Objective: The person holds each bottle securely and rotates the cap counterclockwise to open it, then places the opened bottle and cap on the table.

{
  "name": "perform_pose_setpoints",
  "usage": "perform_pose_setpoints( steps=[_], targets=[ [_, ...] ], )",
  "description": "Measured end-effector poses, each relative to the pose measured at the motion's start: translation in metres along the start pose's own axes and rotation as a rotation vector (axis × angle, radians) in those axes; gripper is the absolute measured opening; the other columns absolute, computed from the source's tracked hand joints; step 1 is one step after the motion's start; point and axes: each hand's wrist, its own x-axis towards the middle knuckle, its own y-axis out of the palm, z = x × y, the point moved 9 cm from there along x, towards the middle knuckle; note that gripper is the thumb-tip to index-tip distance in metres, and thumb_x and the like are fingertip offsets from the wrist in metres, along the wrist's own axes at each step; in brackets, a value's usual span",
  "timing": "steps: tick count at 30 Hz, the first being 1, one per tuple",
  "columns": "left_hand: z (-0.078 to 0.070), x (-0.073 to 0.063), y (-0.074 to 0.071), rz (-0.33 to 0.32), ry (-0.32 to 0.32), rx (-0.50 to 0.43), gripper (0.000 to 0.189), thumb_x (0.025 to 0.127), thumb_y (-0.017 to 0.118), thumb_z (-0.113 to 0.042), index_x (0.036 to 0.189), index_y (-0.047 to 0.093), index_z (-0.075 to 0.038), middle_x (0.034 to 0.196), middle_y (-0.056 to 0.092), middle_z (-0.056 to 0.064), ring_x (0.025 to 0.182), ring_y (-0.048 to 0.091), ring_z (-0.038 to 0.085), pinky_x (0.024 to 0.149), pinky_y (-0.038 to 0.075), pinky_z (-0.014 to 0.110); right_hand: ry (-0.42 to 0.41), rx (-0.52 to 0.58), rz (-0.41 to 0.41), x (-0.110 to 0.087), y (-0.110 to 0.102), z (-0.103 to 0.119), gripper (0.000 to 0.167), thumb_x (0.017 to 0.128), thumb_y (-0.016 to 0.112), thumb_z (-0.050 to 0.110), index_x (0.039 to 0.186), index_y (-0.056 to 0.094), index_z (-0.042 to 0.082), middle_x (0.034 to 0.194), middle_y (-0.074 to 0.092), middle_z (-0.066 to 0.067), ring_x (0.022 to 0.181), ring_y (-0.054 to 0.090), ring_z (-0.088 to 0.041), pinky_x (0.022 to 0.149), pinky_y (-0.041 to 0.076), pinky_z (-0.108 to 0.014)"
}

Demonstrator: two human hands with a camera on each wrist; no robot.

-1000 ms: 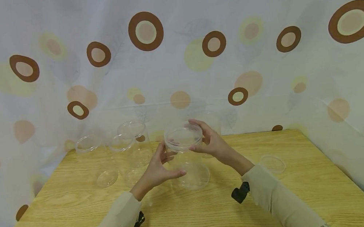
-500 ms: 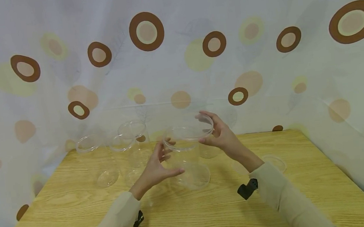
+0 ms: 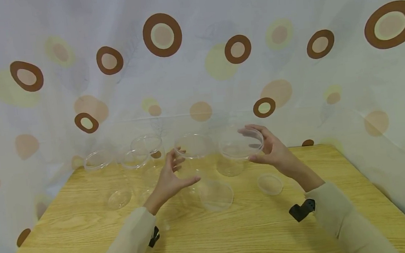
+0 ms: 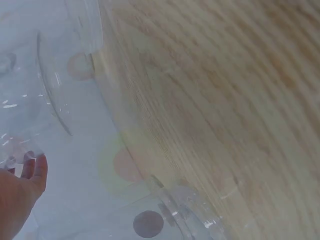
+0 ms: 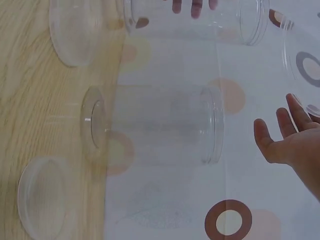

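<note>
My left hand (image 3: pixel 167 182) grips a clear plastic jar (image 3: pixel 197 165), thumb in front and fingers round its far side. The jar has no lid on it and seems raised a little off the table. My right hand (image 3: pixel 276 154) holds a clear round lid (image 3: pixel 240 144) by its right edge, in the air to the right of the jar. In the right wrist view, the right hand (image 5: pixel 295 140) shows at the right with part of the lid (image 5: pixel 302 75). Fingers of the left hand show through the jar (image 5: pixel 195 22) at the top.
Another clear jar (image 3: pixel 230 168) stands behind the held lid. Several clear jars, one at far left (image 3: pixel 119 199), stand on the left of the wooden table (image 3: pixel 213 243). Flat lids lie in the middle (image 3: pixel 216 196) and at right (image 3: pixel 270 184). A patterned curtain (image 3: pixel 198 82) hangs behind.
The right hand has lifted the lid off the jar top and moved it to the right. The left hand has shifted slightly left and up with the jar.
</note>
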Motion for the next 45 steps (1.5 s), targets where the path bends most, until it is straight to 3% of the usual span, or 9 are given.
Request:
perform_pose_setpoints(
  steps=[3,4,11,17,23,29,37,45],
  targets=[
    [0.006,0.003,-0.004,-0.025,-0.025,-0.001,0.087,0.071,0.078,-0.008,0.138,0.023,-0.004,0.141,0.034,0.014,0.126,0.037,0.040,0.103,0.031,0.056,0.042,-0.035,0.011,-0.007,-0.005,-0.007,0.072,0.083,0.062,0.000,0.142,0.023,0.015,0.145,0.026,-0.018,0.136,0.019,-0.029,0.105,0.025,-0.045],
    [0.013,0.005,-0.005,-0.038,-0.038,0.004,0.088,0.071,0.079,-0.012,0.138,0.023,-0.005,0.142,0.033,0.013,0.127,0.037,0.038,0.103,0.031,0.056,0.054,-0.054,0.014,-0.010,-0.006,-0.010,0.072,0.084,0.062,0.000,0.142,0.023,0.015,0.144,0.027,-0.018,0.135,0.022,-0.026,0.104,0.026,-0.044],
    [0.056,0.018,-0.009,-0.109,-0.217,0.042,0.105,0.066,0.081,-0.037,0.143,0.012,-0.018,0.145,0.028,0.012,0.130,0.034,0.031,0.104,0.033,0.049,0.159,-0.172,0.075,-0.028,-0.010,-0.035,0.073,0.084,0.062,0.004,0.143,0.022,0.021,0.147,0.022,-0.016,0.137,0.015,-0.033,0.100,0.020,-0.065],
    [0.063,0.025,-0.011,-0.167,-0.199,0.028,0.103,0.064,0.083,-0.036,0.141,0.017,-0.018,0.142,0.031,0.007,0.131,0.032,0.030,0.104,0.032,0.050,0.228,-0.270,0.096,-0.041,-0.013,-0.055,0.074,0.083,0.067,0.013,0.142,0.024,0.028,0.148,0.020,-0.008,0.137,0.013,-0.035,0.100,0.020,-0.067],
    [0.073,0.029,-0.013,-0.207,-0.217,0.037,0.104,0.063,0.083,-0.037,0.141,0.017,-0.018,0.141,0.030,0.005,0.130,0.032,0.030,0.104,0.032,0.050,0.288,-0.295,0.127,-0.051,-0.012,-0.072,0.077,0.081,0.069,0.018,0.142,0.024,0.029,0.147,0.020,-0.010,0.132,0.020,-0.042,0.094,0.030,-0.066],
    [0.082,0.030,-0.013,-0.209,-0.238,0.041,0.106,0.064,0.083,-0.035,0.142,0.014,-0.014,0.143,0.028,0.008,0.132,0.031,0.028,0.107,0.029,0.050,0.281,-0.381,0.175,-0.053,-0.007,-0.081,0.079,0.077,0.073,0.023,0.140,0.026,0.028,0.143,0.029,-0.012,0.131,0.025,-0.037,0.096,0.027,-0.065],
    [0.086,0.032,-0.012,-0.211,-0.250,0.051,0.102,0.066,0.082,-0.032,0.140,0.015,-0.015,0.141,0.028,0.009,0.133,0.030,0.030,0.106,0.030,0.051,0.309,-0.426,0.258,-0.061,0.004,-0.091,0.084,0.074,0.076,0.027,0.142,0.027,0.014,0.142,0.029,-0.013,0.129,0.026,-0.035,0.097,0.022,-0.066],
    [0.090,0.033,-0.007,-0.191,-0.270,0.040,0.096,0.065,0.083,-0.027,0.136,0.019,-0.014,0.142,0.028,0.014,0.133,0.029,0.030,0.107,0.028,0.052,0.309,-0.470,0.338,-0.066,0.011,-0.096,0.085,0.073,0.077,0.030,0.141,0.028,0.018,0.129,0.033,-0.010,0.125,0.023,-0.038,0.092,0.026,-0.068]
  ],
)
